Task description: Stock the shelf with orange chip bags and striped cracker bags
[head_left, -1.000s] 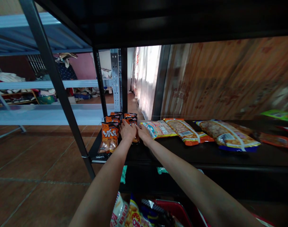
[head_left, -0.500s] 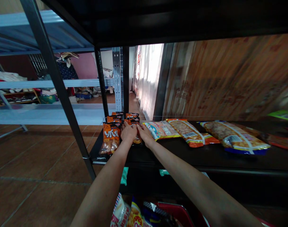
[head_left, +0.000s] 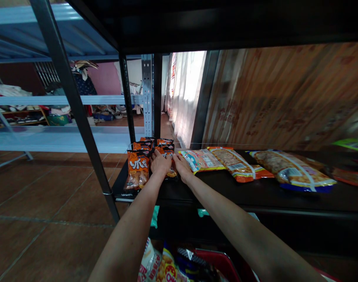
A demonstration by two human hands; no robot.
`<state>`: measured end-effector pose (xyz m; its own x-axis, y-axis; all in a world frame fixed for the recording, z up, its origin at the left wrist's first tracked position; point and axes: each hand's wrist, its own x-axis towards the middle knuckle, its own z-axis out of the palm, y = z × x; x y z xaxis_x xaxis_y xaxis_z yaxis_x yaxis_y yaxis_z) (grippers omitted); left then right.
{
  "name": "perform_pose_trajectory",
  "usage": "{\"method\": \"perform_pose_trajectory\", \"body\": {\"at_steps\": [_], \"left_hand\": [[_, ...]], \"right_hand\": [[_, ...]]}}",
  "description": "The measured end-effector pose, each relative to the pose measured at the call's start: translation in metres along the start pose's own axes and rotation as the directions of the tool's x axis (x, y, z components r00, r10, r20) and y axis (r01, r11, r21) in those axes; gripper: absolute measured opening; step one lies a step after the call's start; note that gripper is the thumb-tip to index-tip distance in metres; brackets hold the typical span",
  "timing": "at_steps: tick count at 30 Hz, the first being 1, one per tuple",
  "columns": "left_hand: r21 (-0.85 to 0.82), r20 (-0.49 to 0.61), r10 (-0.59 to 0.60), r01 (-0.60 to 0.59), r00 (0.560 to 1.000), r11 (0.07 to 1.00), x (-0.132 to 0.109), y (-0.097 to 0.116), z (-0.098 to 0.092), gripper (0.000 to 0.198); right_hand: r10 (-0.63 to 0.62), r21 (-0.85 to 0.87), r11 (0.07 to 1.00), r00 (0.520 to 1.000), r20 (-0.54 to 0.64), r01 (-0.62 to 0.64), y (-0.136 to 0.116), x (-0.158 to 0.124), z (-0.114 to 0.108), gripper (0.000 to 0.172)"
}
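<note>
Glossy plastic snack packets [head_left: 137, 170] lie on a matt black metal shelf [head_left: 255, 194]; the floor tiles [head_left: 44, 203] look smooth.

The only view comes from a camera on the person's head, held low, just above the black metal shelf board [head_left: 255, 196]. It faces forward and slightly down, toward the brown wood-patterned back panel [head_left: 284, 94]. It sits close: both forearms stretch from the bottom edge to the left hand [head_left: 159, 164] and right hand [head_left: 182, 168], and the red plastic basket [head_left: 222, 262] lies just beneath.
</note>
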<state>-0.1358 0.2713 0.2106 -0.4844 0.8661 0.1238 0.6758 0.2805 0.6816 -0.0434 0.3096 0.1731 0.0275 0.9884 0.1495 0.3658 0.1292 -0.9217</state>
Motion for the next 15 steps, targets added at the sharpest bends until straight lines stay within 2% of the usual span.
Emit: {"method": "perform_pose_trajectory", "body": {"at_steps": [5,8,10,13,15], "left_hand": [[0.064,-0.026,0.029,-0.027,0.999,0.998,-0.009,0.004,-0.004,0.071],[0.141,-0.108,0.136,-0.12,0.985,0.983,-0.025,0.01,-0.009,0.068],[0.187,-0.16,0.268,-0.237,0.95,0.953,-0.038,0.012,-0.017,0.058],[0.202,-0.253,0.458,-0.416,0.852,0.887,-0.056,0.006,-0.041,0.04],[0.165,-0.336,0.48,-0.451,0.81,0.877,-0.062,-0.007,-0.061,0.039]], "right_hand": [[-0.027,0.049,0.998,0.999,-0.038,0.029,0.003,0.001,0.0,0.043],[-0.102,0.038,0.994,0.987,-0.122,0.107,0.0,0.0,-0.004,0.044],[-0.186,0.034,0.98,0.969,-0.164,0.194,-0.008,-0.003,-0.007,0.045],[-0.337,0.083,0.933,0.931,-0.141,0.351,-0.027,-0.007,-0.003,0.045],[-0.399,0.139,0.902,0.912,-0.098,0.409,-0.039,-0.01,0.01,0.046]]}}
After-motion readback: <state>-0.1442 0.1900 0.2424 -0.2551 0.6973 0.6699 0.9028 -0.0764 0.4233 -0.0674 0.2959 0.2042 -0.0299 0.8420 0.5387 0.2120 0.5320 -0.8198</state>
